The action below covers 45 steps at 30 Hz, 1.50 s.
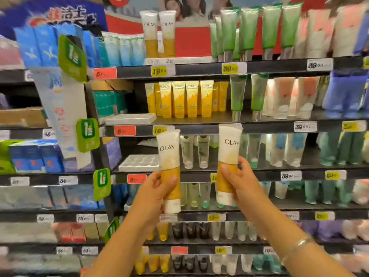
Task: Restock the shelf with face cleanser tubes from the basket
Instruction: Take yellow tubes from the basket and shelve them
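My left hand [154, 191] grips a white-and-yellow Olay cleanser tube [169, 156] by its lower half, cap down. My right hand [237, 183] grips a second, matching Olay tube [228, 148] the same way. Both tubes are raised upright in front of the shelving, about level with the third shelf. Two more Olay tubes [157, 34] stand on the top shelf [199, 67], with bare room and a red panel to their right. The basket is out of view.
Rows of yellow tubes [185, 98] and green tubes [257, 29] fill the shelves around. White plastic trays [139, 162] lie at the left of the middle shelves. Green promo tags [87, 134] stick out from the upright at left.
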Available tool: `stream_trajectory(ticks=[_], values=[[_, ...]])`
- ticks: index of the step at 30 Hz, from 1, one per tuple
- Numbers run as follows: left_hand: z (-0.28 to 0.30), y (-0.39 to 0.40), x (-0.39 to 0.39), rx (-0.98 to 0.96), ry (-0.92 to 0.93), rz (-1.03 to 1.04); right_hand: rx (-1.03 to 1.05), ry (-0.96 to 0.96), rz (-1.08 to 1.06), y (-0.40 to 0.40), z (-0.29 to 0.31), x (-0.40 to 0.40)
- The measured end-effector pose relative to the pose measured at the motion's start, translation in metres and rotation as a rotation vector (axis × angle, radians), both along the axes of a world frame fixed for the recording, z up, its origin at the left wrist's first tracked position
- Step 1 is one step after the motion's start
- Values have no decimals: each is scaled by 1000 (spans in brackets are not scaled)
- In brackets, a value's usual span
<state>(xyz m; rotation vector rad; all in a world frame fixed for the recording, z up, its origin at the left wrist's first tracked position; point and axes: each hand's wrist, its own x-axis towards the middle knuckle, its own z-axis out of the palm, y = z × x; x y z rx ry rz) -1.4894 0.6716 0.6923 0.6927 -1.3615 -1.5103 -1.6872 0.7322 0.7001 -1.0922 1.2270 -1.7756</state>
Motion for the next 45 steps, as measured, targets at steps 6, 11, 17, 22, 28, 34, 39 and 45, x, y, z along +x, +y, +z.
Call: stream_trajectory(ticks=[6,11,17,22,28,34,39,45], values=[[55,-44,3,-130,30,17,-57,40,17,-25,55,-6],[102,-80,-3,-203,12,6,-142,76,-13,-71,108,-27],[171,-132,-17,-322,6,88,-292,110,52,-135,176,-54],[227,-173,-57,-434,62,162,-438,183,37,-181,227,-78],[276,-212,-112,-587,67,279,-541,275,56,-221,278,-100],[308,-243,-157,-687,93,311,-602,353,3,-248,303,-107],[318,-264,-176,-797,53,390,-645,375,-39,-267,317,-112],[317,-285,-180,-851,-91,499,-663,473,-82,-286,321,-112]])
